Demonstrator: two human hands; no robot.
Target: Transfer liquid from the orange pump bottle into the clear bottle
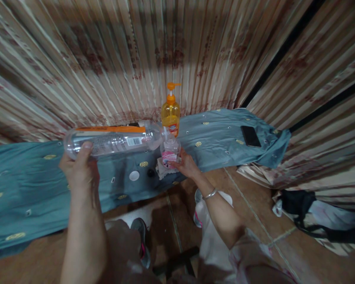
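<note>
My left hand (81, 161) is wrapped round the base end of a large clear plastic bottle (115, 142) with an orange-edged label. The bottle lies nearly level in the air, its neck pointing right to the top of a small clear bottle (169, 146) with a pink label. Around the lower right side of that small bottle, my right hand (187, 162) has its fingers closed. A folded cloth (163, 170) is under the small bottle. Just behind stands an orange pump bottle (170, 114), partly full of yellow-orange liquid. Whether liquid passes between the two clear bottles cannot be made out.
A blue patterned cloth (213, 138) covers the long bench. On it are a white round cap (134, 176), a small black cap (150, 172) and a black phone (250, 136). A striped curtain (106, 59) hangs behind. Dark bags (298, 205) lie on the tiled floor at right.
</note>
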